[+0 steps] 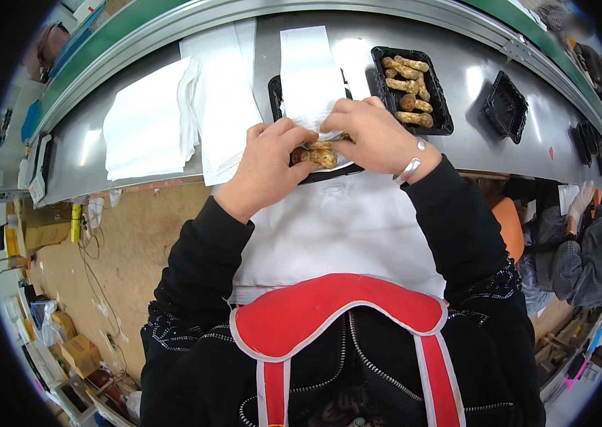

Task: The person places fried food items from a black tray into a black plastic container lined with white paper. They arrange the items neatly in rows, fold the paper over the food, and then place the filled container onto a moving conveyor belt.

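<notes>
Arranging the mushrooms [323,158] with the white paper strip [306,71] at the near end of the black tray [274,99] before me seems to be my present step; the next move probably calls for gentle settling, without bruising them. My left hand [267,162] is loosely curled, its thumb against a mushroom; my right hand [370,135] is also half-curled, fingertips by the paper's near edge. Whether either grips anything firmly, I cannot tell.
</notes>
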Tool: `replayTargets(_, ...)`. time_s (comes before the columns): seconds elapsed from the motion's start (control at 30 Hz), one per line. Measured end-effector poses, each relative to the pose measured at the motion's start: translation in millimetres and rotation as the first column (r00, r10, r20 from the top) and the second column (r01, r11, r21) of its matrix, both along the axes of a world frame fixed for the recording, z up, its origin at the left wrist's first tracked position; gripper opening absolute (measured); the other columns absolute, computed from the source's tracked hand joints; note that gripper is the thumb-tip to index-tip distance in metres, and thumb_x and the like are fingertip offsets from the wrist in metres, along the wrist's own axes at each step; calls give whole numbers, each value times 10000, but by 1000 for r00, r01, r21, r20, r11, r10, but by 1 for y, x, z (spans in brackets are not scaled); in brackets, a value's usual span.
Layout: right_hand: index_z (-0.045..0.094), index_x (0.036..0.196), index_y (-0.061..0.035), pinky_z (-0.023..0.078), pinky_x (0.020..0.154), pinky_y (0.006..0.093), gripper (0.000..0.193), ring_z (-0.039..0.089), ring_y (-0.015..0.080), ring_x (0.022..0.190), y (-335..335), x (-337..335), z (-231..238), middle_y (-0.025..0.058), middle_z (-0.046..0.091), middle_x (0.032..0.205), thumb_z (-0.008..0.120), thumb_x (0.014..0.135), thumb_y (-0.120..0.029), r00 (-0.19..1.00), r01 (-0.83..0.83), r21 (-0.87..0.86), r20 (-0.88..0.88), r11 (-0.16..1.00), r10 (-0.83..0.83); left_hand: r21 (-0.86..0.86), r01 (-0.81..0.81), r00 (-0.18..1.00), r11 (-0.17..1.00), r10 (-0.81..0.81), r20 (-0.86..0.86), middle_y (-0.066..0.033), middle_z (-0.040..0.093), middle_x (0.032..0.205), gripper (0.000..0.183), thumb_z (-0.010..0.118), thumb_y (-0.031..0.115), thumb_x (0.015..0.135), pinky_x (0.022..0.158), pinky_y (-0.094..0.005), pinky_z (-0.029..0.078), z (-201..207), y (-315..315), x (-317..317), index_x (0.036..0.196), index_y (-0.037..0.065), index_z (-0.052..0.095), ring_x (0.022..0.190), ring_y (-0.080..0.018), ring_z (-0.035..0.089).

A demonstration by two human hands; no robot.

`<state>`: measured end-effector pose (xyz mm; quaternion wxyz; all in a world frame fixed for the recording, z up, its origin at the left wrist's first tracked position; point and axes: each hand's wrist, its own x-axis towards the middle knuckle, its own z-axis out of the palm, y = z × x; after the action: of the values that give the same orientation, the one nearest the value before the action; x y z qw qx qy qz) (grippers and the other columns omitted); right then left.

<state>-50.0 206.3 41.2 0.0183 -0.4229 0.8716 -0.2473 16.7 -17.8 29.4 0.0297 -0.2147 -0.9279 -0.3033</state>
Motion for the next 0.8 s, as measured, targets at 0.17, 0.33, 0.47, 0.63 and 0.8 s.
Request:
replayTargets(0.17, 673, 1043, -73, 410, 908, 403, 267, 579, 284, 972, 6, 14, 4, 74, 594, 1009, 732, 783, -62, 974, 43, -74, -218, 996, -58, 8, -23, 995, 1000, 22, 101, -40, 626, 1029, 339, 783, 119, 799, 985, -359, 346, 5, 0, 0, 1121, 94, 683, 970, -228, 577)
replayTargets(0.33, 674, 1053, -71, 411, 909, 407, 283, 572, 285, 990, -1, 18, -3, 69, 593, 1011, 734, 776, -65, 974, 7, -14, -226, 1000, -10, 49, 0, 995, 999, -5, 101, -27, 618, 1045, 337, 793, 134, 785, 976, -359, 339, 4, -2, -3, 1103, 111, 682, 959, -216, 585)
replayTargets(0.47, 680, 1077, -75, 408, 920, 407, 308, 572, 279, 998, 1, 15, -4, 64, 595, 1022, 734, 773, -74, 972, 13, -82, -233, 997, -32, 68, 1, 990, 998, -11, 139, -36, 620, 1045, 345, 789, 99, 778, 1018, -360, 340, 6, -2, -3, 1103, 103, 676, 977, -237, 576)
replayTargets(0.63, 704, 1006, -76, 395, 905, 399, 235, 569, 273, 984, 4, 9, -1, 62, 606, 977, 731, 772, -86, 991, 33, 47, -133, 998, -26, 38, 14, 985, 999, -20, 169, -42, 632, 1035, 351, 794, 90, 771, 1023, -362, 340, 11, -2, -8, 1100, 99, 673, 973, -236, 582)
replayTargets(0.8, 713, 943, -76, 385, 888, 388, 168, 571, 269, 955, 4, 5, -4, 63, 609, 930, 728, 775, -85, 999, 21, 55, -32, 998, -19, 57, 34, 983, 998, -44, 176, -57, 639, 1024, 308, 777, 102, 813, 960, -369, 420, 12, -3, -11, 1104, 67, 683, 945, -243, 603)
